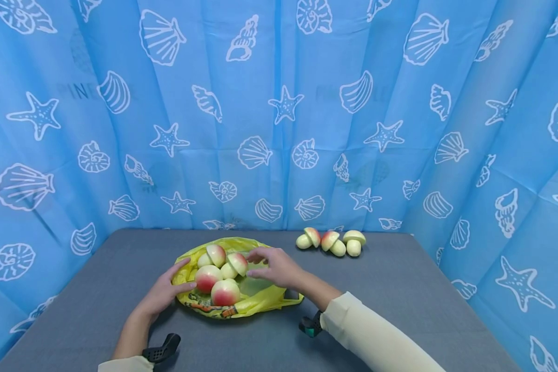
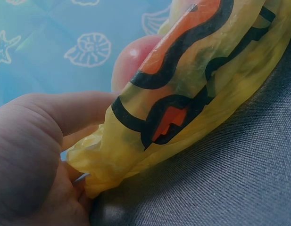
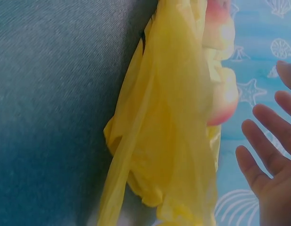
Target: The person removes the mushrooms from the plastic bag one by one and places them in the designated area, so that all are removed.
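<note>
On the grey cloth-covered worktop (image 1: 242, 343), a thin yellow plastic bag (image 1: 269, 301) is lying with its mouth wide open, and four pale mushroom shapes (image 1: 225, 294) with round, rosy caps are sitting inside it, more to the left side. The left hand (image 1: 160, 293) is pinching the bag's left edge between thumb and fingers, maybe so that the floppy side is not folding in over the mushroom shapes. The right hand (image 1: 281, 267) is hovering at the bag's other side, open and holding nothing, with its fingertips near one of them. Three more pale mushroom shapes (image 1: 329, 240) are resting in a row at the back right, well apart from the bag, perhaps so they are not getting in the way. The head view is showing this back row, but neither wrist view is. The left wrist view is showing how the edge is bunching up in the grip, which the head view is hiding, and the black and orange print (image 2: 171, 123) up close. The right wrist view is showing the right hand's fingers straight and spread, beside the bag.
</note>
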`<state>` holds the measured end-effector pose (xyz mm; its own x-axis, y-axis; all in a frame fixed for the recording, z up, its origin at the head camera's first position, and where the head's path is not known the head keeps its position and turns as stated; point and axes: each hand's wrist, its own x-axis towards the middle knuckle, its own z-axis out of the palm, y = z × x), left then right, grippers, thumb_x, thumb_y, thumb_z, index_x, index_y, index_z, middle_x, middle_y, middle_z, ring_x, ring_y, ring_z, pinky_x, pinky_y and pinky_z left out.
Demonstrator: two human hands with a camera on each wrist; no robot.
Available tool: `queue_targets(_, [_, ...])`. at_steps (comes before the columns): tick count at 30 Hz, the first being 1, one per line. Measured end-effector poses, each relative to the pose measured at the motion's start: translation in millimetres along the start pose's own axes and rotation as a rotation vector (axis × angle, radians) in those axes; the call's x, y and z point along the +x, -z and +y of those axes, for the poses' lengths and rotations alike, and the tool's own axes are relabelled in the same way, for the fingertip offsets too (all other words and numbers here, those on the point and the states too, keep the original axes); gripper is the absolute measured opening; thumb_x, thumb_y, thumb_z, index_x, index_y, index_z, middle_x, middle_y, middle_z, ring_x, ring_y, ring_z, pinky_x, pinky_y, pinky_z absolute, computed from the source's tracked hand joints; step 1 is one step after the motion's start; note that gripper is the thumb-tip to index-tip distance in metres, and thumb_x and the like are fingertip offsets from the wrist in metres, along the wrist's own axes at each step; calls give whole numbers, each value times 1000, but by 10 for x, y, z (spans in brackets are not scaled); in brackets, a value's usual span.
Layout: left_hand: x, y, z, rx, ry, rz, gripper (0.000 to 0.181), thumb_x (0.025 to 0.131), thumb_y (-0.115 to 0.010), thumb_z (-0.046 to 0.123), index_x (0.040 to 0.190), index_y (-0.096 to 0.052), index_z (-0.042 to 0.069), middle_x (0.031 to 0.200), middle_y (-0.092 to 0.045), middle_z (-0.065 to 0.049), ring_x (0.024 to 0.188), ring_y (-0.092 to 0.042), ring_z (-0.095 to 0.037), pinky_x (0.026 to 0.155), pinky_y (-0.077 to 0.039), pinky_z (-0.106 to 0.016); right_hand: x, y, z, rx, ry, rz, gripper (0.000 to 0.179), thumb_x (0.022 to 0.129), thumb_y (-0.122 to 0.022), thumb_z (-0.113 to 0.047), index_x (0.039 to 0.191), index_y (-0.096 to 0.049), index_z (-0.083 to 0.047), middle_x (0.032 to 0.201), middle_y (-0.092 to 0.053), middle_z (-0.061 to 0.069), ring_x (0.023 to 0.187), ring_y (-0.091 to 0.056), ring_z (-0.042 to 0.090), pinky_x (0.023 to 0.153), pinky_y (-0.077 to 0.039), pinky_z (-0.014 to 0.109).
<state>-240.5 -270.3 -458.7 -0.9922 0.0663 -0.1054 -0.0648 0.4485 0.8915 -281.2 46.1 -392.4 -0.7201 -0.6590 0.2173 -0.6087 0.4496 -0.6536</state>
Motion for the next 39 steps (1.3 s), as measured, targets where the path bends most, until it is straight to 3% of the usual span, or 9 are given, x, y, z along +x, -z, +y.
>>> queue_targets(10, [9,-3,-3,16,1,5,82,88,-68,41,154,-26,15,155,-16,-26,132,-25,-43,106,-24,-65,92,-102,-85,33,-5,-125,55,89,-73,-29,136,-54,-8,130,-60,4,115,-58,21,95,-47,42])
queue_targets(16, [4,-1,-5,10,4,2,82,88,-68,41,154,-26,14,154,-17,-26,131,-27,-43,105,-27,-65,115,-185,-95,51,-45,-147,55,88,-73,-33,136,-54,-12,133,-57,1,117,-57,25,94,-48,40])
queue_targets(23, [1,2,8,19,3,-1,82,89,-68,42,154,-25,14,154,-17,-27,130,-28,-44,104,-27,-65,125,-279,-87,77,-30,-181,54,89,-72,-31,135,-55,-9,136,-54,3,118,-56,26,96,-47,41])
queue_targets(33, [0,0,9,12,1,-4,82,89,-68,41,154,-25,15,154,-17,-26,131,-27,-44,104,-26,-66,172,-354,-119,0,-7,-244,48,90,-70,-37,133,-58,-21,130,-59,-3,113,-56,12,89,-48,27])
queue_targets(39, [0,-1,7,15,-3,-2,81,89,-68,41,154,-26,15,154,-18,-26,130,-28,-44,103,-28,-65,192,-387,-139,-39,7,-279,47,89,-71,-36,134,-59,-23,132,-57,-10,115,-50,6,94,-44,28])
